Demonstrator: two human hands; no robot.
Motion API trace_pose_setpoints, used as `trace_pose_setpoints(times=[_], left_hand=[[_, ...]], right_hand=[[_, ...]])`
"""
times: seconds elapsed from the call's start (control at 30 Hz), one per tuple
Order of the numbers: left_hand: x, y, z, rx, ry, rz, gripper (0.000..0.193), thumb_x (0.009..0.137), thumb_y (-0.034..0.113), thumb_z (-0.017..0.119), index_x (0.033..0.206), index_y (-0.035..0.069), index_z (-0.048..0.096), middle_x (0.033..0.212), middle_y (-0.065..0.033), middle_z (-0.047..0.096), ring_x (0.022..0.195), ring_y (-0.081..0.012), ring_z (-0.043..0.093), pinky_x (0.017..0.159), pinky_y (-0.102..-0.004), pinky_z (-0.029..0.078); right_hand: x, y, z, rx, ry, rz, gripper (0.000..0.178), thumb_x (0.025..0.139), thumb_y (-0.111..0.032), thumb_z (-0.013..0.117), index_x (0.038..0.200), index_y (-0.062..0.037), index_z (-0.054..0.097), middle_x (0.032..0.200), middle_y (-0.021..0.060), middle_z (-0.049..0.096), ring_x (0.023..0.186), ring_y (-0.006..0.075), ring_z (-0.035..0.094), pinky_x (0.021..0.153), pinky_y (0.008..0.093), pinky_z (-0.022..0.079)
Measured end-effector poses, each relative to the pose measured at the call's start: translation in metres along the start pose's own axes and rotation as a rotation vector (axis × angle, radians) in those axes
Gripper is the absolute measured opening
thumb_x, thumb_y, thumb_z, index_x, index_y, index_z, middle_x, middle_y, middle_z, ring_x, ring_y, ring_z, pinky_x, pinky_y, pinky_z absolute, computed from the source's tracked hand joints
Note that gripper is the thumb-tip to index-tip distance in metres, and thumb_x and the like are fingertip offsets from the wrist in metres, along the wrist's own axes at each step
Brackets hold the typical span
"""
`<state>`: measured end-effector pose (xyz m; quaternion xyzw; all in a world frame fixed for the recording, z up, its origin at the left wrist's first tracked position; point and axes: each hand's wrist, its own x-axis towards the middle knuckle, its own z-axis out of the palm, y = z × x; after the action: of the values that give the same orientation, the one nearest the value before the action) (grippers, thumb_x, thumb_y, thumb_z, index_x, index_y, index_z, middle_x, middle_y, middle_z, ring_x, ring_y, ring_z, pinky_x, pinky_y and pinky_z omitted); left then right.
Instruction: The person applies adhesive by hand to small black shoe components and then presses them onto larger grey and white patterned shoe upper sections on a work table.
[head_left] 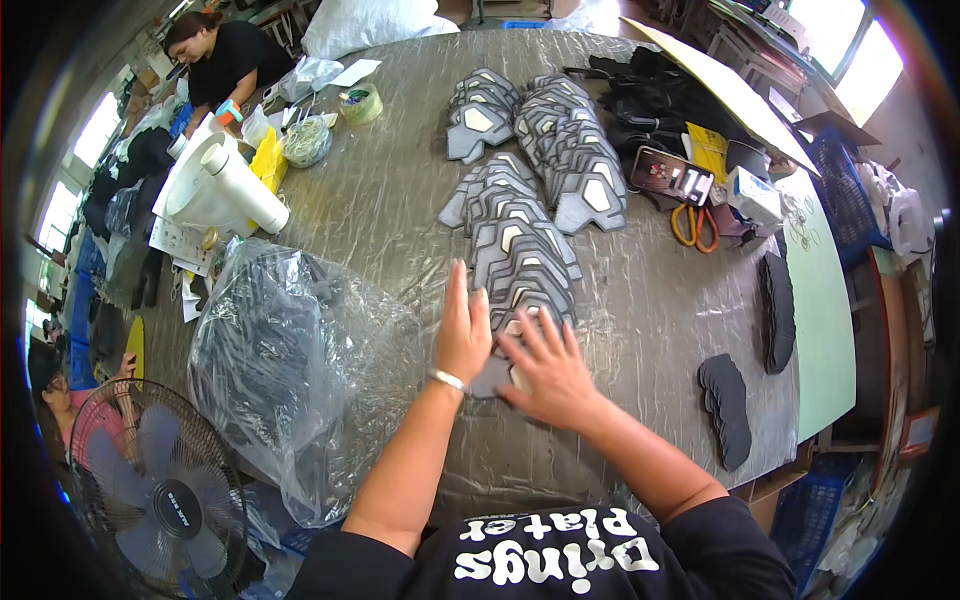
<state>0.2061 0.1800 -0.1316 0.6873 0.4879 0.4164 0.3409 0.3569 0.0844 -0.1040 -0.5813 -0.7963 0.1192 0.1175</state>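
Note:
A long overlapping row of grey cut pieces with cream-coloured patches (pixel 505 215) runs down the middle of the table toward me. My right hand (pixel 548 378) lies with fingers spread over the near end of this row, partly hiding the nearest pieces. Against the row's left side, my left hand (pixel 463 335) is held on edge with its fingers stretched out. A bracelet circles the left wrist. Beyond the hands, a second row of similar pieces (pixel 572 140) and a shorter pile (pixel 481 112) lie farther back.
Left of my hands is a clear plastic bag (pixel 290 350) with dark contents. At right are two dark stacks (pixel 724 410), orange-handled scissors (pixel 694 228) and a phone (pixel 672 177). A fan (pixel 175 510) stands at lower left. Another person (pixel 232 62) works at the far left.

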Motion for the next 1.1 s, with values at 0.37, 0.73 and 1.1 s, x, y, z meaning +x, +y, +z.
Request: trace_pose_setpoints(times=[0.37, 0.73, 1.1], left_hand=[[-0.120, 0.026, -0.018, 0.388, -0.249, 0.094, 0.060, 0.099, 0.024, 0.048, 0.150, -0.001, 0.027, 0.156, -0.0253, 0.022, 0.145, -0.0419, 0.021, 0.116, -0.0540, 0.019], [-0.100, 0.002, -0.005, 0.564, -0.184, 0.091, 0.063, 0.098, 0.035, 0.048, 0.147, -0.002, 0.033, 0.154, -0.0235, 0.028, 0.144, -0.0375, 0.026, 0.116, -0.0529, 0.020], [-0.080, 0.007, 0.001, 0.491, -0.181, 0.220, 0.081, 0.092, 0.047, 0.055, 0.150, -0.001, 0.023, 0.156, -0.0251, 0.020, 0.144, -0.0412, 0.022, 0.115, -0.0550, 0.019]], right_hand=[[-0.084, -0.004, 0.000, 0.046, -0.077, -0.073, 0.078, 0.088, -0.055, 0.058, 0.151, -0.0164, 0.032, 0.159, 0.0137, 0.022, 0.147, 0.0350, 0.019, 0.117, 0.0557, 0.015], [-0.074, -0.021, 0.003, 0.120, 0.130, 0.267, 0.101, 0.080, -0.056, 0.067, 0.151, -0.0008, 0.021, 0.154, 0.0321, 0.017, 0.145, 0.0445, 0.017, 0.115, 0.0584, 0.018], [-0.060, 0.028, -0.007, 0.076, 0.003, 0.289, 0.097, 0.083, -0.059, 0.063, 0.154, -0.0095, 0.019, 0.159, 0.0235, 0.016, 0.148, 0.0388, 0.013, 0.116, 0.0599, 0.013]])
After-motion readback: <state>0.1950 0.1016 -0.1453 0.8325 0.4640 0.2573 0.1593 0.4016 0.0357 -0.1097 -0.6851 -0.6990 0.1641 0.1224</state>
